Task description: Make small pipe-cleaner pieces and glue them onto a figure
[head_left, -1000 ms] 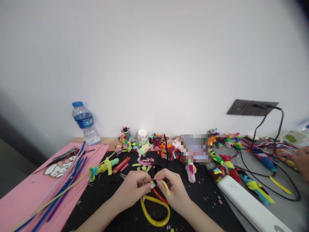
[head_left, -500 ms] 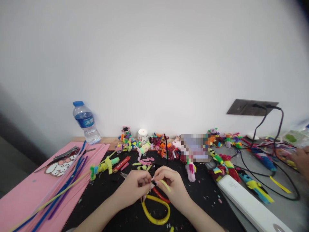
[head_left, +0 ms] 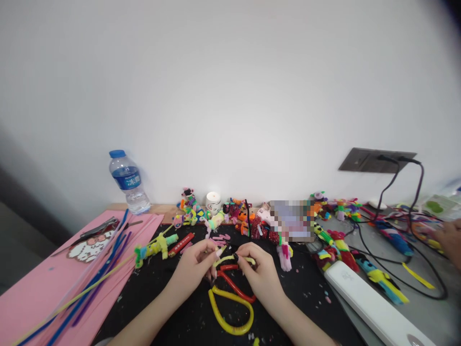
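Note:
My left hand (head_left: 196, 269) and my right hand (head_left: 257, 271) are raised over a black mat (head_left: 162, 298), both pinched on a short yellow-green pipe cleaner (head_left: 230, 260) stretched between them. Below the hands lie scissors with red and yellow handles (head_left: 230, 307). A yellow-green pipe-cleaner figure (head_left: 154, 247) and a red utility knife (head_left: 181, 244) rest to the left of my left hand.
Pink foam sheets (head_left: 32, 293) with long blue and yellow pipe cleaners (head_left: 97, 278) lie at left, near a water bottle (head_left: 127, 182). Several colourful figures (head_left: 223, 214) line the wall. A white bar (head_left: 370, 307), black cables (head_left: 396, 269) and another person's hand (head_left: 450, 240) are at right.
Both hands rose and drew apart a little. The pipe cleaner, bunched between the fingertips before, is now pulled out between them.

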`<state>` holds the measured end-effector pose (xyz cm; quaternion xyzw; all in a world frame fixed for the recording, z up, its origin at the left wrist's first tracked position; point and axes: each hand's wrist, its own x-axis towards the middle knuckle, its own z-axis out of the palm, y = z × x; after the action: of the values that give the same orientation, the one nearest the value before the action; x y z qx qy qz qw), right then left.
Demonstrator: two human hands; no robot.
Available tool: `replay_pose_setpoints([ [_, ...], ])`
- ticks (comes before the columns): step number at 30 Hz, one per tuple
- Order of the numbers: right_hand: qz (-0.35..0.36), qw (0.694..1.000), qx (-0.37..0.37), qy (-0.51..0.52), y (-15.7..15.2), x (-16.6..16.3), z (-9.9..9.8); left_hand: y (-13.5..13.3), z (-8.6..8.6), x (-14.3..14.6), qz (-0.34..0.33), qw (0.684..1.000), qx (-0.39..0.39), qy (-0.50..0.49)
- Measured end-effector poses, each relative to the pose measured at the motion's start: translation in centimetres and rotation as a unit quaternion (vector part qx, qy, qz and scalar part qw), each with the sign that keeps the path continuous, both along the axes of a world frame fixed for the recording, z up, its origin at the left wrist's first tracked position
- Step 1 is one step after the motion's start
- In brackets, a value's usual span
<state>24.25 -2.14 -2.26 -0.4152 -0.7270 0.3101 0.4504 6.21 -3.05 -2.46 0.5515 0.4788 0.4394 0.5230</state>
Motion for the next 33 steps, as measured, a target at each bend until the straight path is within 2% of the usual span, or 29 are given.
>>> replay_pose_setpoints([
  [6,0.012,0.999,-0.016,-0.049,0.1,-0.2,-0.2,0.6,0.2,-0.4,0.105,0.992,0.007,-0.068],
  [10,0.019,0.987,-0.054,-0.150,-0.5,-0.4,-0.1,0.9,-0.2,-1.0,0.172,0.979,0.002,-0.108],
  [12,0.057,0.974,-0.048,-0.216,-0.9,-0.4,0.2,1.1,-0.4,-1.4,0.215,0.970,0.012,-0.113],
  [16,0.142,0.938,0.011,-0.316,-1.6,-0.4,1.0,1.5,-0.6,-2.1,0.275,0.954,0.045,-0.107],
  [20,0.135,0.921,0.018,-0.365,-2.0,-0.6,1.2,1.8,-0.6,-2.3,0.302,0.945,0.048,-0.116],
  [24,0.100,0.905,0.005,-0.413,-2.5,-0.9,0.9,2.1,-0.7,-2.6,0.322,0.937,0.049,-0.128],
  [28,0.049,0.916,-0.024,-0.397,-2.7,-0.9,0.4,2.4,-0.5,-3.3,0.344,0.927,0.076,-0.131],
  [33,0.020,0.963,-0.030,-0.267,-1.8,-0.5,-0.5,2.8,-0.5,-4.5,0.383,0.909,0.102,-0.125],
])
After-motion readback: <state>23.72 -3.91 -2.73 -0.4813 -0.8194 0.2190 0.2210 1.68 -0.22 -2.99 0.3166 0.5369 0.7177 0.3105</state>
